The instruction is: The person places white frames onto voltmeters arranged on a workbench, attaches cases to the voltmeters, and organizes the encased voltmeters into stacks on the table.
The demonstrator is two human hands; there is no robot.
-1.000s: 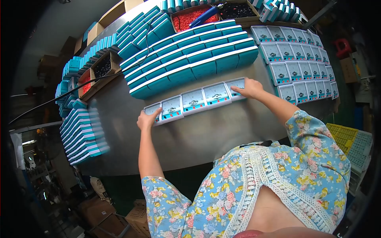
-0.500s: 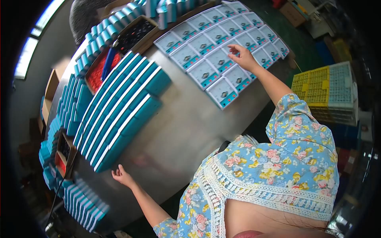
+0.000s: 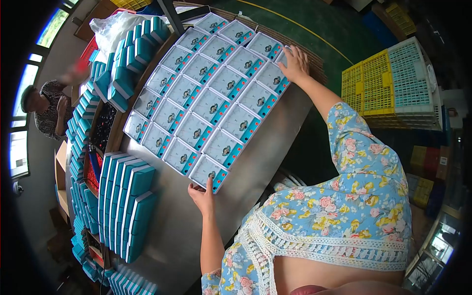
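Observation:
Rows of shallow white trays (image 3: 212, 105), each with a pale face, a dark metallic piece and a teal strip with red dots, lie side by side on the metal table (image 3: 172, 216). My left hand (image 3: 202, 197) touches the near corner of the closest tray (image 3: 205, 173), thumb over its face and fingers apart at its edge. At the far right end of the rows, my right hand (image 3: 296, 65) rests against an end tray (image 3: 282, 57), fingers spread and partly covering it. Neither hand lifts anything.
Teal-and-white boxes (image 3: 127, 206) stand in rows at left, with more teal boxes (image 3: 123, 73) stacked behind. Bins hold dark parts (image 3: 104, 125) and red parts (image 3: 92, 172). Yellow and pale crates (image 3: 388, 83) stand at right. Another person (image 3: 49, 105) is at far left.
My view has turned, placing the trays nearer the middle. My left hand has gone from beside the teal boxes to the closest tray. My right hand has moved to the rows' far right end.

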